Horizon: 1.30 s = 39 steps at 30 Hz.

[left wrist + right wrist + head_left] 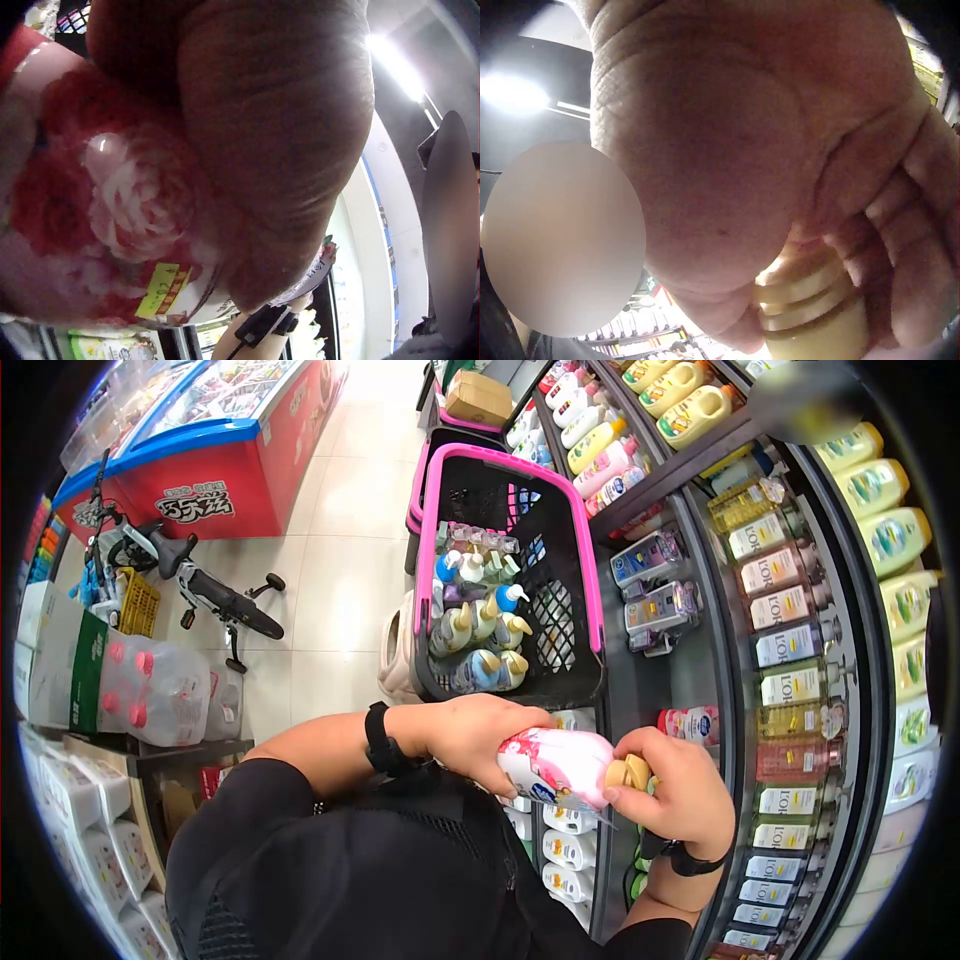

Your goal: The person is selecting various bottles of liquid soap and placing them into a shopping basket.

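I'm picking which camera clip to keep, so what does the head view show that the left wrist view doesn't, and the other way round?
Only the head view shows the small bicycle, the red chest freezer, and the bottle's tan cap pinched by the right hand.

Only the left wrist view shows the yellow price sticker on the bottle and the lit ceiling light.

Both share the pink floral bottle and the left hand holding it.

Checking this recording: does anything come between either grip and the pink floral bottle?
Nothing visible does. The left-hand grip meets the pink floral bottle directly at its body, and the right-hand grip directly holds its tan top.
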Tool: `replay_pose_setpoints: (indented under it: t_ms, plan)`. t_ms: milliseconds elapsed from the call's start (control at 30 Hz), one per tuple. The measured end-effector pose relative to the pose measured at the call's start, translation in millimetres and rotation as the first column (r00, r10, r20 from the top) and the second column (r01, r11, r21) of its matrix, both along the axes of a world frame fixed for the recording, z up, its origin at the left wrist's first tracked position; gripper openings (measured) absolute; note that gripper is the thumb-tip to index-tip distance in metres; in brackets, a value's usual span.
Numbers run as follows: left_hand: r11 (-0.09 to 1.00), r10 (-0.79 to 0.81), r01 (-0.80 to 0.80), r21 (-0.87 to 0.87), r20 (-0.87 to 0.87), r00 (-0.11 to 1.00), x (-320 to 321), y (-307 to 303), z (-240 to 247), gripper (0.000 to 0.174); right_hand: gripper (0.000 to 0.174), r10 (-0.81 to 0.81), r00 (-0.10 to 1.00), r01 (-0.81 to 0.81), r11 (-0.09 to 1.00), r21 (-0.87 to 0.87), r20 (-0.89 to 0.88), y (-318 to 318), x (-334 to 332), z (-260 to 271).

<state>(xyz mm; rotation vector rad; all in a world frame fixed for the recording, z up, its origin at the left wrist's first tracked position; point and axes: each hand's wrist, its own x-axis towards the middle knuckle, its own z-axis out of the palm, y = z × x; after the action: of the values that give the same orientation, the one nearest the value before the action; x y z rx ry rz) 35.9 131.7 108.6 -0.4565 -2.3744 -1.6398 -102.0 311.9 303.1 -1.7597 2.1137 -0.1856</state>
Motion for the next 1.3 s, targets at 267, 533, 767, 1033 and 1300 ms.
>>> replay_pose_setpoints:
  t_ms: [267,533,767,1033,1300]
  plan:
    - [0.999,-0.005,0.002,0.049,0.071,0.997,-20,-73,2,0.083,0.032,-0.137,0.990,0.138,0.987,-0.087,0.017,-71,-6,4]
    - [0.757,0.649,-0.653,-0.007,-0.102,0.754,-27,-107,-57,0.050,0.032,-0.342,0.935,0.354,0.892,-0.282,0.090,-107,-55,-42]
    - [0.459,0.833,-0.820,-0.341,-0.157,0.531,-26,-104,-115,0.031,0.043,-0.145,0.980,0.139,0.989,-0.055,-0.133,-159,-78,-118]
    - [0.435,0.859,-0.846,-0.310,-0.138,0.493,-27,-102,-123,0.022,0.046,0.157,0.983,-0.126,0.955,0.268,-0.099,-193,-94,-230]
    - [0.453,0.853,-0.847,-0.279,-0.142,0.503,-24,-102,-125,0.020,0.040,0.262,0.962,-0.178,0.822,0.541,-0.082,-213,-85,-312]
